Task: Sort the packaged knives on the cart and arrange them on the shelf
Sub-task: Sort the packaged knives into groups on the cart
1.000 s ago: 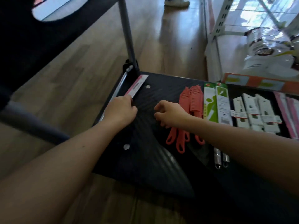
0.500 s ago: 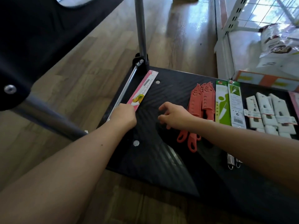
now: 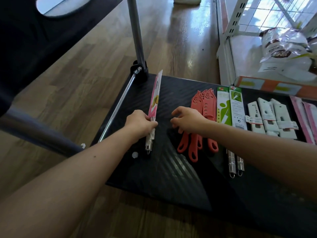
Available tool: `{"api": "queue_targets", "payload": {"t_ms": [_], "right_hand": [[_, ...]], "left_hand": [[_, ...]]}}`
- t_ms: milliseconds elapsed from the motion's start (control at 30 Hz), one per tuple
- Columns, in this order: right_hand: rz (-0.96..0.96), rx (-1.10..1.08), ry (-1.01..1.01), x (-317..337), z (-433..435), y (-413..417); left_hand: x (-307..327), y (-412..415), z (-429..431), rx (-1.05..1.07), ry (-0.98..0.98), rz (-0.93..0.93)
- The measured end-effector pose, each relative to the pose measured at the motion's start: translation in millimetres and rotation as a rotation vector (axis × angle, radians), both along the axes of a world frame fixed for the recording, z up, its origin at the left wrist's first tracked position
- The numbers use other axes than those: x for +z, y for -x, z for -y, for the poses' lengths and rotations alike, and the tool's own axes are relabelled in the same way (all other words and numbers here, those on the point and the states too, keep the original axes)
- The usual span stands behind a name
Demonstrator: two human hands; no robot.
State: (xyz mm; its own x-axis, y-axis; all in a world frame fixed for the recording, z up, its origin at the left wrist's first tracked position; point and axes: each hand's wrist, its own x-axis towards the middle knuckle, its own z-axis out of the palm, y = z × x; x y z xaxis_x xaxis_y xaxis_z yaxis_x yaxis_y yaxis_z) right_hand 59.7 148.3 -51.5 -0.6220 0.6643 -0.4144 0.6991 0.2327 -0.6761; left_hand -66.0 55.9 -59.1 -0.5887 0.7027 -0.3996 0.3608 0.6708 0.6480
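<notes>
The left hand is gripping the pink-carded knife where the card sleeve meets the steel handle, with fingers and thumb curling round it. The knife's long axis is running away from the person and leaning slightly to the right. The tip is pointing toward the far left corner of the cart deck, and the ringed handle end is pointing back toward the person. The card is showing turned on its edge rather than lying flat. Whether the handle end is touching the deck cannot be told.

The right hand is hovering just right of that knife, with fingers loosely curled and spread, and it is holding nothing. It is sitting over the near part of the coral knives, which are lying in a fanned stack with tips pointing away; contact with them cannot be told. Further right, the green-carded knives and white-carded knives are lying in a row parallel to them.
</notes>
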Motion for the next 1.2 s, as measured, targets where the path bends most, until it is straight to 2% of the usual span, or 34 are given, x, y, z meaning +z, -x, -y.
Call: {"api": "queue_targets", "payload": {"t_ms": [167, 300, 367, 633, 867, 1033, 1200], "right_hand": [[-0.050, -0.072, -0.009, 9.6, -7.7, -11.2], [-0.037, -0.144, -0.187, 20.4, -18.0, -27.2], [-0.040, -0.191, -0.215, 25.0, -24.7, -36.2], [-0.099, -0.382, -0.118, 40.3, -51.2, -84.7], [-0.099, -0.316, -0.024, 48.9, -46.4, -133.4], [-0.121, -0.397, 0.079, 46.8, -49.5, -168.9], [-0.112, -0.512, -0.030, 47.6, -59.8, -204.5]], "left_hand": [[9.3, -25.0, -10.0, -0.011, -0.127, 0.070], [18.9, -49.1, -19.4, -0.023, -0.208, 0.081], [23.6, -61.3, -25.9, -0.010, -0.242, 0.108], [39.2, -99.7, -52.1, -0.036, -0.305, 0.151], [45.6, -140.1, -62.9, -0.144, -0.294, 0.062], [46.3, -181.4, -69.9, -0.265, -0.313, 0.065], [43.0, -225.4, -81.1, -0.410, -0.339, 0.075]]}}
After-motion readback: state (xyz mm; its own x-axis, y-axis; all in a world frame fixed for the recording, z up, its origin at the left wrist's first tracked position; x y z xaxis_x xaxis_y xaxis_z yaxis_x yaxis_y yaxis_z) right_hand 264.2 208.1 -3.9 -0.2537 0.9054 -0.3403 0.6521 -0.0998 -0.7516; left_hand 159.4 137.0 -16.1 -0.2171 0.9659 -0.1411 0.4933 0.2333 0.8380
